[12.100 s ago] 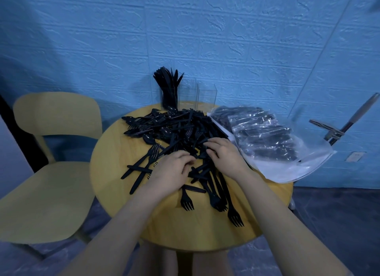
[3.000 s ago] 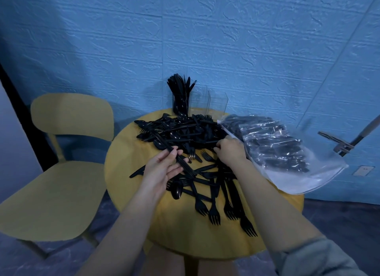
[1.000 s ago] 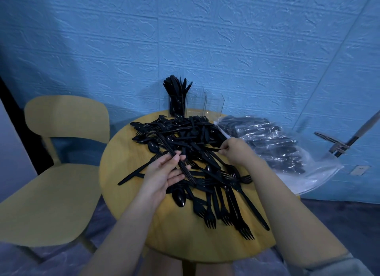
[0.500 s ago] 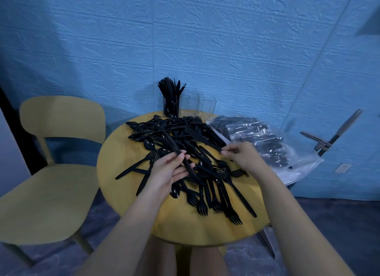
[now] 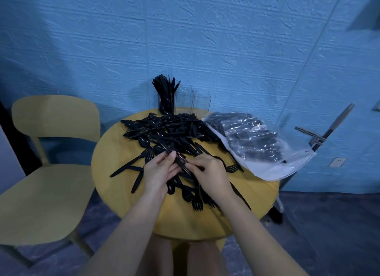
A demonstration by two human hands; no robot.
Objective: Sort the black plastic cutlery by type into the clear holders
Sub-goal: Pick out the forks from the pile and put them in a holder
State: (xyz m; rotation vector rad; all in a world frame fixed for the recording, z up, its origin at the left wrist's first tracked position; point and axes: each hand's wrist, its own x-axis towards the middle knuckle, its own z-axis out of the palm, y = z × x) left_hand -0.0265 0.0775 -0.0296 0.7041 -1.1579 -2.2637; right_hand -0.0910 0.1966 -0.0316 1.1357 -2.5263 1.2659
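A heap of black plastic cutlery [image 5: 170,131] covers the round yellow table [image 5: 115,168]. Forks [image 5: 197,203] lie fanned toward the near edge. At the back stand three clear holders: the left one [image 5: 165,102] is packed with black knives, while the middle [image 5: 184,99] and right one [image 5: 202,101] look empty. My left hand [image 5: 158,172] grips a small bundle of black knives [image 5: 181,164] over the pile. My right hand [image 5: 209,175] pinches one black piece at that bundle; its type is hidden.
A clear plastic bag [image 5: 257,144] of more black cutlery lies on the table's right side. A yellow chair [image 5: 47,172] stands to the left. A metal stand [image 5: 320,137] leans by the blue wall [image 5: 226,39] on the right.
My right hand has come leftward from the bag side of the pile and now meets my left hand at the bundle. The left hand has kept its hold.
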